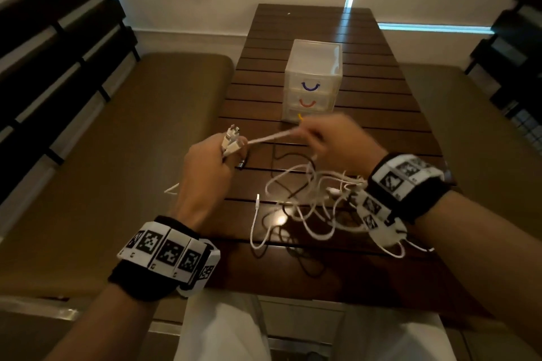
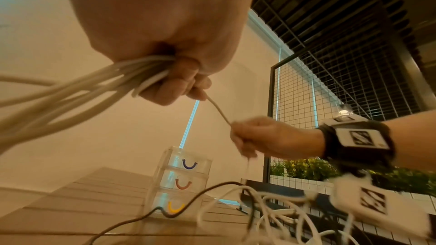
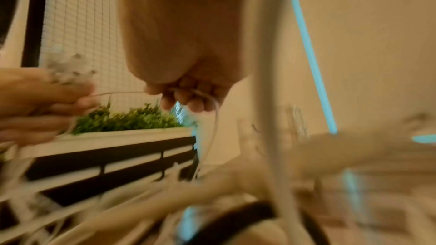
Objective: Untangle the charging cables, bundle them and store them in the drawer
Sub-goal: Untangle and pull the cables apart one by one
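My left hand (image 1: 212, 160) grips a bunch of white cables (image 2: 78, 90) with their plug ends (image 1: 231, 136) sticking up past the thumb. One white cable (image 1: 271, 137) runs taut from that fist to my right hand (image 1: 328, 138), which pinches it; this hand is blurred. A tangle of white cables (image 1: 311, 202) and a thin black cable (image 1: 281, 161) lies on the wooden table (image 1: 381, 114) under my right wrist. The clear three-drawer unit (image 1: 312, 79) stands beyond the hands, all drawers closed, with blue, red and yellow handles.
Cushioned benches (image 1: 117, 155) flank the narrow slatted table on both sides. Dark slatted backrests (image 1: 44, 53) rise at left and right. A wire-grid partition (image 2: 330, 81) and a planter with greenery (image 2: 306, 170) stand to the side. A loose white plug end (image 1: 257, 198) lies near the tangle.
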The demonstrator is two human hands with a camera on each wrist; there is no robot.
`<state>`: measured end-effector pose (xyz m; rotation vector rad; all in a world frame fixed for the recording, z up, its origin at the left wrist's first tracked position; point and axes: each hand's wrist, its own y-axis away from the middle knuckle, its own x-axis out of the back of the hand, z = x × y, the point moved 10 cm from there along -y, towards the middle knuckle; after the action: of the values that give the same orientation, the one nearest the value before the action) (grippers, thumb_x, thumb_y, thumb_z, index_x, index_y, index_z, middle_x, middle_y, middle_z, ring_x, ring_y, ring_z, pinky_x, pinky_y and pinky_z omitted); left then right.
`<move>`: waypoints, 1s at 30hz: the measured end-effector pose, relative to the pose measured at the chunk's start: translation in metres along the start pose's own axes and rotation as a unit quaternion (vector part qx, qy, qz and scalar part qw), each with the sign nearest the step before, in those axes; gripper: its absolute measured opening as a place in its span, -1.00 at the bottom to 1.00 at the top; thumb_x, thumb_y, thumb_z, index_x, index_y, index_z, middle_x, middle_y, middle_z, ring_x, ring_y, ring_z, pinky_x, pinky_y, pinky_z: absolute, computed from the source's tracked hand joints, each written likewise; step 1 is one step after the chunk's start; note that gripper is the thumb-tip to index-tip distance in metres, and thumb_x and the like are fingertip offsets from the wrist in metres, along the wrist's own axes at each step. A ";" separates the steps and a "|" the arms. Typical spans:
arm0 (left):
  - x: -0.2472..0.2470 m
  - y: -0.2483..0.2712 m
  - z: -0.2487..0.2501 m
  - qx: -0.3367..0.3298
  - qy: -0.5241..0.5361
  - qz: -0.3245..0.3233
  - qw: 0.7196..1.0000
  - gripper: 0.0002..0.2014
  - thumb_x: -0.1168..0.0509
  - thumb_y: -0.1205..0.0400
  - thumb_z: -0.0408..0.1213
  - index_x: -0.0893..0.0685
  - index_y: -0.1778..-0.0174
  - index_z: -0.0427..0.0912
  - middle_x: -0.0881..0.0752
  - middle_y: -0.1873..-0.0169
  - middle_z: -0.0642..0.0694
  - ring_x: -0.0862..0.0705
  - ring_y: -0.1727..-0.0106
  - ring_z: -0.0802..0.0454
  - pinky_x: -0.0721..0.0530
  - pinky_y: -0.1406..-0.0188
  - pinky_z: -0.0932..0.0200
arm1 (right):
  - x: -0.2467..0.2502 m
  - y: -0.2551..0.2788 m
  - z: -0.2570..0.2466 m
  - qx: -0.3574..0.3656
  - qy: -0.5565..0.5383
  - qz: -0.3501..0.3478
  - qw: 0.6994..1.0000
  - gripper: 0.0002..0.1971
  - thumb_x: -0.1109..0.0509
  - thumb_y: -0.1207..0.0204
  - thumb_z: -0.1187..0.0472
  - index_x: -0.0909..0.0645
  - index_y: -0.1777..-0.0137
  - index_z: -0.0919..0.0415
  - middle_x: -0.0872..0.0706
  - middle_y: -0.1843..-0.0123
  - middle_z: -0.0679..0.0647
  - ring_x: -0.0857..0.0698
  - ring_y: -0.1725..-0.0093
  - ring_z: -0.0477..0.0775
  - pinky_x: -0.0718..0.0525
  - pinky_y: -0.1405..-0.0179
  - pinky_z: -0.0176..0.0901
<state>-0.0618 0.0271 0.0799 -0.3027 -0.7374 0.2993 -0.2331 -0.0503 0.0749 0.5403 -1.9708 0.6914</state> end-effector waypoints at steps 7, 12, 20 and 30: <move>0.015 -0.006 -0.014 0.027 0.028 0.022 0.999 -0.78 -0.24 -0.73 -0.27 -0.74 0.17 -0.14 -0.67 0.29 0.17 -0.60 0.29 0.39 -0.43 0.35 0.51 | -0.017 -0.004 -0.001 -0.032 -0.040 -0.052 0.997 -0.58 -0.23 -0.69 -0.11 -0.65 0.24 0.17 -0.60 0.43 0.03 -0.56 0.43 -0.03 -0.55 0.36 -0.10; 0.008 0.009 -0.033 0.048 0.008 0.008 0.999 -0.80 -0.25 -0.73 -0.29 -0.80 -0.06 -0.20 -0.77 0.07 -0.04 -0.69 0.00 0.04 -0.56 0.12 0.14 | -0.066 0.024 -0.001 -0.044 -0.065 -0.165 0.983 -0.69 -0.24 -0.70 -0.08 -0.64 0.28 -0.15 -0.66 0.39 -0.07 -0.64 0.34 -0.09 -0.62 0.22 -0.02; 0.051 -0.003 -0.042 0.046 -0.007 0.085 0.995 -0.78 -0.17 -0.76 -0.25 -0.74 -0.01 -0.04 -0.69 0.11 0.07 -0.61 0.20 0.31 -0.58 0.20 0.23 | -0.075 0.038 0.018 -0.082 -0.067 -0.147 0.983 -0.65 -0.09 -0.73 -0.16 -0.66 0.14 -0.18 -0.74 0.28 -0.05 -0.67 0.28 -0.09 -0.59 0.23 -0.07; 0.065 -0.007 -0.030 -0.020 0.006 0.111 0.994 -0.67 -0.15 -0.71 -0.35 -0.62 -0.36 -0.06 -0.59 -0.37 0.08 -0.69 -0.21 0.07 -0.80 0.08 0.14 | -0.065 0.031 0.046 -0.169 -0.023 -0.093 0.981 -0.43 -0.11 -0.75 -0.11 -0.67 0.27 0.30 -0.74 0.34 0.20 -0.68 0.35 0.16 -0.62 0.25 0.05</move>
<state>0.0059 0.0398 0.1009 -0.4260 -0.6991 0.4936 -0.2520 -0.0523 -0.0083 0.5251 -1.9935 0.2206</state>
